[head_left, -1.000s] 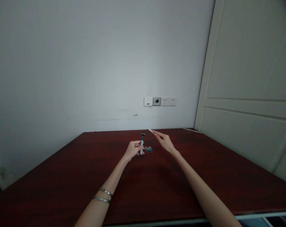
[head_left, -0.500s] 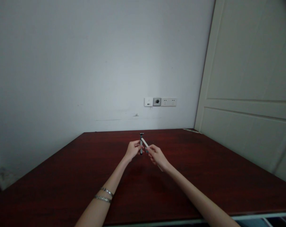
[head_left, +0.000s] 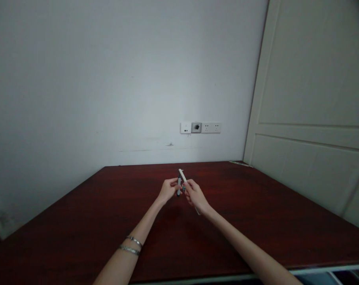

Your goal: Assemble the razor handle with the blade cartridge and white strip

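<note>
My left hand (head_left: 167, 190) is closed on the grey handle of a razor (head_left: 179, 183), held upright above the table with its dark end down. My right hand (head_left: 196, 196) grips a slim white stick (head_left: 183, 175), tilted up to the left, its lower end showing below the palm. The stick's upper tip lies over the razor's head and mostly hides it; whether they touch I cannot tell. A small teal-and-dark patch (head_left: 184, 189) shows by my right fingers, too small to name.
The dark red wooden table (head_left: 108, 221) reaches back to a white wall. Sockets and switches (head_left: 206, 127) sit on that wall. A pale panelled door (head_left: 310, 99) stands at the right. A thin pale strip (head_left: 241, 164) lies at the table's back right corner.
The white stick's tip has moved up along the razor and now covers the razor's head, which showed before. Both hands have shifted only slightly.
</note>
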{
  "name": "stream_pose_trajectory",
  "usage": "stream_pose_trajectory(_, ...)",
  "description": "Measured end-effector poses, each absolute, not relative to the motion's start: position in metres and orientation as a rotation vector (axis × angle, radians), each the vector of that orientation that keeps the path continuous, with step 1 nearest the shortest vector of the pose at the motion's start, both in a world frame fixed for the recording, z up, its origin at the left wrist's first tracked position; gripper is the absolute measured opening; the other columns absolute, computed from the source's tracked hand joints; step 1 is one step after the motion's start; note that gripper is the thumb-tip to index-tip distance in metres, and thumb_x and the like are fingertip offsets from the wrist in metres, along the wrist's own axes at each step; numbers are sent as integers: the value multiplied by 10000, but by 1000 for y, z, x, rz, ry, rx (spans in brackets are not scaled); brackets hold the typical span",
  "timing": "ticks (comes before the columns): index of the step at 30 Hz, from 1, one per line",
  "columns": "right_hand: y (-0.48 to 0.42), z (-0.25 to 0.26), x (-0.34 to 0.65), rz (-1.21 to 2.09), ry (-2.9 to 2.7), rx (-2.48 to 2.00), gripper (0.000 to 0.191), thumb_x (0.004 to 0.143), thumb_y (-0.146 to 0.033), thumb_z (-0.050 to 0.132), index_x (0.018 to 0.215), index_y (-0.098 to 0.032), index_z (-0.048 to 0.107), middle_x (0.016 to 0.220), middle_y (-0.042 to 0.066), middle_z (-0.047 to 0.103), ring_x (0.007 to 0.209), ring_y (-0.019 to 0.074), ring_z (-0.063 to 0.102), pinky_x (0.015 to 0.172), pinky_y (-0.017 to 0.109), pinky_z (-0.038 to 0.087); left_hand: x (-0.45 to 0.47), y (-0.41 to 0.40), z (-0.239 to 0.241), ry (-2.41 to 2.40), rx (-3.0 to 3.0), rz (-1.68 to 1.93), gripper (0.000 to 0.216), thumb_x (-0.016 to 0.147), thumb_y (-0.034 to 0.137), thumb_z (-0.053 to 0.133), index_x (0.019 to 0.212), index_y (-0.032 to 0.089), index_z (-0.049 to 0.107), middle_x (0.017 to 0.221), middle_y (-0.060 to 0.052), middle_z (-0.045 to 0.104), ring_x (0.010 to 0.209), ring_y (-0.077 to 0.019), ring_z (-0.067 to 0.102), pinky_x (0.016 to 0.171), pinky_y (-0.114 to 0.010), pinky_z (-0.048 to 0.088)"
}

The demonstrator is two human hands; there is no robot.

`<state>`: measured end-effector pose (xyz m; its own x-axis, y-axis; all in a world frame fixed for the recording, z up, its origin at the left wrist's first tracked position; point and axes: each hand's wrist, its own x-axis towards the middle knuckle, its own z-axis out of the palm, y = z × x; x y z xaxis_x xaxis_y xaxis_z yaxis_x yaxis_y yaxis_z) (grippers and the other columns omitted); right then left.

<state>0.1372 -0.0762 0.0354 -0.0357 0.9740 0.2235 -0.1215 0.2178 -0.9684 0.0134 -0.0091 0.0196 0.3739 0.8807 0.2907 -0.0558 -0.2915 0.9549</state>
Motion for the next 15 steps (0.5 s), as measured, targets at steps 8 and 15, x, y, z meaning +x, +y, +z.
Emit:
stream_pose_trajectory(8,-80,36,135,1143,-1267,-984,319,786,-520,459,792,-212,379,470,-120,324,305,18,222,286,130,147,18,-11,18,714,1575,1133,332,601,279,707,864,87,648,676,-48,649,505,-122,577,473,-217,444)
stream_pose_trajectory(15,-86,39,147,1173,-1271,-908,317,779,-523,464,865,-233,373,498,-123,326,325,18,211,301,111,130,10,-6,20,767,1487,1208,366,586,263,709,900,98,620,651,-29,628,496,-140,598,482,-239,466)
